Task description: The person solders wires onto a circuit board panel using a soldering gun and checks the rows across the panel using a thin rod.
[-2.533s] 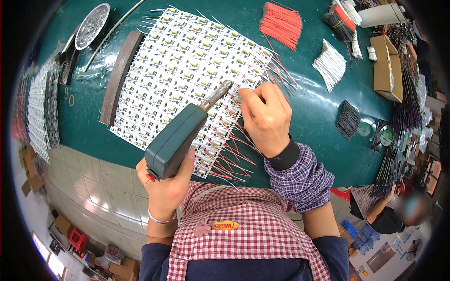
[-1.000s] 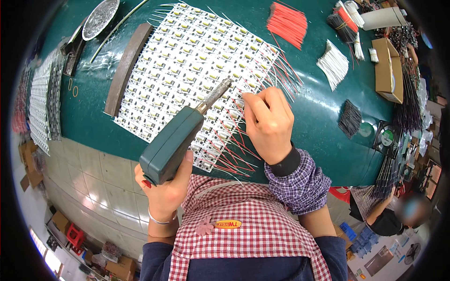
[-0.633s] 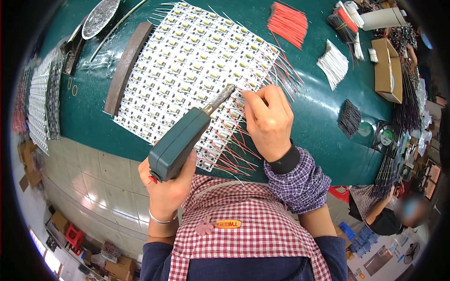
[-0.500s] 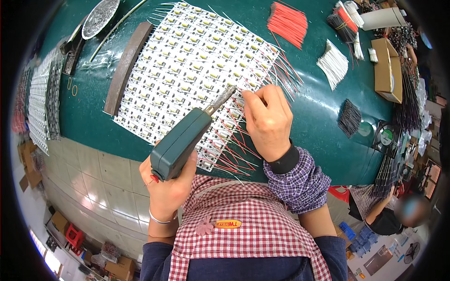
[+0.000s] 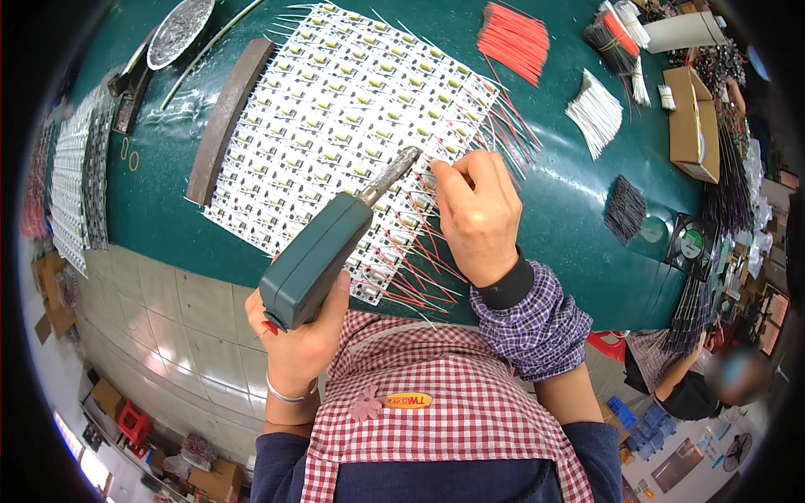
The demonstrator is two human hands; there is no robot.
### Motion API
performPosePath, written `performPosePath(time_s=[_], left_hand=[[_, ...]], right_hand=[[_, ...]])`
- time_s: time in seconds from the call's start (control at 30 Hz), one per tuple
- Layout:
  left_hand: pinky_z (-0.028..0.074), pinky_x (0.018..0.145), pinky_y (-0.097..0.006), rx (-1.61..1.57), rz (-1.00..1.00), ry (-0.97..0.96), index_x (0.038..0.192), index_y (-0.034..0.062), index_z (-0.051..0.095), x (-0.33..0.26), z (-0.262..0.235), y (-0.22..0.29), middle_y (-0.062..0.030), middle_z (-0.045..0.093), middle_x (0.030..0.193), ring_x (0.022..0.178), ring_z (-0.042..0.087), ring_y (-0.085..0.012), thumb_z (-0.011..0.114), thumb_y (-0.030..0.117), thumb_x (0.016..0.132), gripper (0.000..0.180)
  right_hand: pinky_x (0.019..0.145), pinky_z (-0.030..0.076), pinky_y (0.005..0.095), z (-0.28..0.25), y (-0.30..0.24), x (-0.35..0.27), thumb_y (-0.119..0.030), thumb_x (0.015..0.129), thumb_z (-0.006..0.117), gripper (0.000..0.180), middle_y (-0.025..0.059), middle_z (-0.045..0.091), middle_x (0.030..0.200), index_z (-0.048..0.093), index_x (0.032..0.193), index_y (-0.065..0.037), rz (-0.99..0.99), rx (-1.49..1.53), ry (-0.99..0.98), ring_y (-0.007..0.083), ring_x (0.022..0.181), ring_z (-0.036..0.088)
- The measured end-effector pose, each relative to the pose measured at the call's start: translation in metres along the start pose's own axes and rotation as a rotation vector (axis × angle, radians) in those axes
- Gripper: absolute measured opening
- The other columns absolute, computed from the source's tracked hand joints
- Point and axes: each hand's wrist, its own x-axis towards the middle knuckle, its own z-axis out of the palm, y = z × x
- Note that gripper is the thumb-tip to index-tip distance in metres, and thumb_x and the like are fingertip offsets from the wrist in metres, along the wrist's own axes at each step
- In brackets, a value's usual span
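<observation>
My left hand [image 5: 300,342] is wrapped round the handle of a dark green soldering gun [image 5: 314,258]. Its metal tip slants up and to the right over a white sheet of small circuit boards [image 5: 310,134] with yellow and black parts. Just right of that tip, my right hand [image 5: 480,210] is closed in a pinch at the sheet's right edge. A thin wire seems to be between the fingertips, mostly hidden by them. Red and white wires [image 5: 411,281] stick out along this edge, below and above the hand.
A dark metal bar [image 5: 228,126] lies along the sheet's left side. Bundles of red wires [image 5: 513,44], white wires [image 5: 595,113] and black wires [image 5: 625,210] lie to the right, near a cardboard box [image 5: 694,126]. More board sheets [image 5: 80,180] stand far left. Another person [image 5: 692,381] sits at right.
The soldering gun and my left hand have shifted slightly left, and the tip has moved a little away from my right fingertips. My right hand has barely moved.
</observation>
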Motion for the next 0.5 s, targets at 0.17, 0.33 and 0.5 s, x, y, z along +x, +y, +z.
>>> performPosePath(time_s=[0.17,0.33,0.5], left_hand=[[0.047,0.063,-0.030,-0.063,0.010,-0.064,0.089,0.0016,0.070,0.0071,0.0001,-0.0005,-0.0079,0.068,0.083,0.065,0.063,-0.0195,0.078,0.002,0.075,0.016],[0.047,0.057,-0.028,-0.137,-0.043,-0.099,0.089,-0.0022,0.068,0.0089,0.0015,-0.0002,-0.0092,0.066,0.078,0.060,0.061,-0.0181,0.074,-0.002,0.075,0.015],[0.047,0.057,-0.028,-0.141,-0.027,-0.079,0.089,-0.0025,0.068,0.0072,0.0037,-0.0025,-0.0088,0.065,0.079,0.062,0.061,-0.0159,0.073,-0.003,0.075,0.015]], right_hand=[[0.059,0.046,0.0345,0.0013,0.0008,-0.0007,0.003,0.070,0.064,0.017,0.0074,0.048,0.079,0.064,0.086,-0.002,-0.004,0.011,0.008,0.0233,0.074,0.052],[0.059,0.046,0.0349,0.0017,0.0014,-0.0018,0.003,0.070,0.064,0.017,0.0075,0.048,0.079,0.064,0.087,-0.002,-0.003,0.020,0.008,0.0236,0.073,0.052],[0.060,0.046,0.0354,0.0020,0.0032,-0.0024,0.003,0.070,0.064,0.020,0.0081,0.048,0.079,0.065,0.090,-0.001,-0.008,0.029,0.019,0.0241,0.073,0.052]])
